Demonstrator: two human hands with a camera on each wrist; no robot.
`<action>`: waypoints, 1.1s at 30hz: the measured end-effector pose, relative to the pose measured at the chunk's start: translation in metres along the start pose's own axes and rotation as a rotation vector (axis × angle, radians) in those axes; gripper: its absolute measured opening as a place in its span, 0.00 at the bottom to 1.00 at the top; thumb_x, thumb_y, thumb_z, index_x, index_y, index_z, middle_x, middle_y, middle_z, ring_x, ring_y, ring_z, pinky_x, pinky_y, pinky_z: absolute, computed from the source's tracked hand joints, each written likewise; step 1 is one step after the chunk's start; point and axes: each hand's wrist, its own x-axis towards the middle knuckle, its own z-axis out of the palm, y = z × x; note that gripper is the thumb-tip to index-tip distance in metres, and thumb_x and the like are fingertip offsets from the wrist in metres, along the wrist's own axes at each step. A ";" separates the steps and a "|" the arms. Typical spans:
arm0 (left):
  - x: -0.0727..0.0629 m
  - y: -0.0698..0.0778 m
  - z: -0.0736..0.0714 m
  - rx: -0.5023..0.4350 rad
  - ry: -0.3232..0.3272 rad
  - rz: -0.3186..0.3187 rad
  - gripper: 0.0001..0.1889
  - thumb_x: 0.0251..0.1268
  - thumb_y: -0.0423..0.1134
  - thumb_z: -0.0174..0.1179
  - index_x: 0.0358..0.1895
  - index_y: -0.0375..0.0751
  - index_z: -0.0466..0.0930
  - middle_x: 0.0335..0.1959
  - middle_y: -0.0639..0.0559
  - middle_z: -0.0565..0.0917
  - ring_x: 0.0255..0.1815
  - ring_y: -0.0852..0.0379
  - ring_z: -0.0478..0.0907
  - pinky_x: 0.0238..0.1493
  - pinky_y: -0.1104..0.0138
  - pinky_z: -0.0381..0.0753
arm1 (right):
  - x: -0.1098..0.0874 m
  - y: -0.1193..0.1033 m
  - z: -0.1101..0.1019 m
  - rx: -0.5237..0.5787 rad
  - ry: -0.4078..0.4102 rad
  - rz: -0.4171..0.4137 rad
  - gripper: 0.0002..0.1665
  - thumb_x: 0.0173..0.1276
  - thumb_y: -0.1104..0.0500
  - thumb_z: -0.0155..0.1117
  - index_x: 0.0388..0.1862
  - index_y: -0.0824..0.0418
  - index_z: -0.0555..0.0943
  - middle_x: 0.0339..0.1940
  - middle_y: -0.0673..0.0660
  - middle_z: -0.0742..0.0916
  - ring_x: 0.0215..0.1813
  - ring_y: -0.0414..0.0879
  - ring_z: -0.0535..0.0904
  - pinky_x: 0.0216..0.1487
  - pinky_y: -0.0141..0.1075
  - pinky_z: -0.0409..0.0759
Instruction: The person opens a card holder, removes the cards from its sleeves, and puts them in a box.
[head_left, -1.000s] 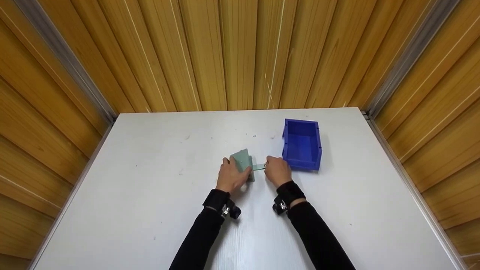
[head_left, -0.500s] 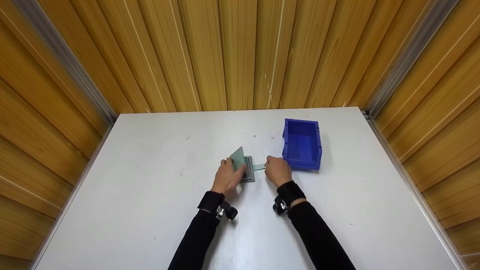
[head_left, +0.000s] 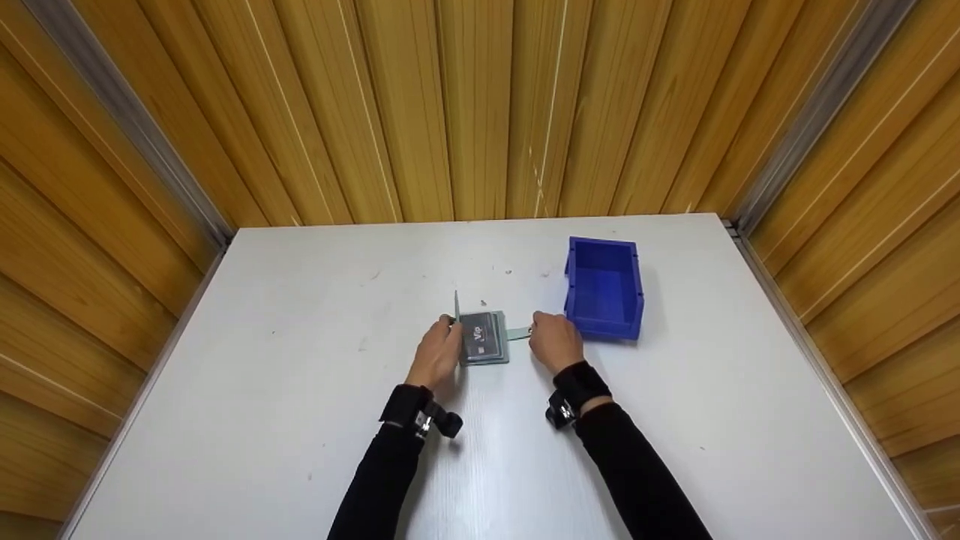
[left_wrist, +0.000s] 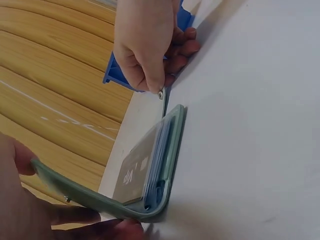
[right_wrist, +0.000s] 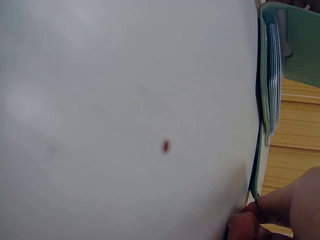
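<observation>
A white table [head_left: 300, 450] spreads out below me. On it sits a blue bin [head_left: 602, 331], open at the top. To the left of the bin and a little nearer to me is a pale green wallet [head_left: 503, 342], its back lying on the table. My left hand [head_left: 435, 354], the one farther from the bin, grips the wallet's cover [left_wrist: 90, 197]. Half a second ago the cover leaned over the inside; now it stands about upright, swung away from the bin. That uncovers a dark card [left_wrist: 132, 175] marked "Vip". I judge this leaves the wallet open enough to reach its contents. My right hand [head_left: 556, 343], just beside the bin's near left corner, pinches the end of a narrow strap [head_left: 517, 334], which probably steadies the wallet. Smallest is a metal snap [left_wrist: 160, 94] at the strap's end, by my fingertips.
</observation>
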 end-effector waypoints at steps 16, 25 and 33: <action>0.004 -0.027 -0.018 -0.005 0.098 -0.009 0.20 0.74 0.38 0.43 0.56 0.24 0.74 0.50 0.32 0.80 0.54 0.40 0.77 0.62 0.47 0.75 | 0.000 -0.001 -0.003 -0.013 -0.020 -0.011 0.09 0.72 0.65 0.60 0.31 0.66 0.82 0.33 0.69 0.89 0.39 0.68 0.86 0.38 0.58 0.83; 0.001 -0.033 -0.020 0.057 0.130 -0.054 0.26 0.69 0.32 0.52 0.68 0.22 0.66 0.62 0.30 0.73 0.62 0.36 0.76 0.67 0.48 0.74 | -0.001 0.000 -0.002 -0.003 0.026 -0.049 0.10 0.70 0.67 0.61 0.27 0.66 0.80 0.29 0.68 0.88 0.35 0.68 0.85 0.35 0.58 0.82; 0.001 -0.037 -0.017 0.176 0.204 0.001 0.31 0.62 0.28 0.57 0.71 0.27 0.69 0.62 0.30 0.73 0.61 0.34 0.75 0.61 0.45 0.77 | -0.001 -0.001 -0.003 -0.009 0.013 -0.041 0.09 0.70 0.66 0.61 0.29 0.66 0.81 0.30 0.69 0.89 0.36 0.68 0.86 0.36 0.58 0.82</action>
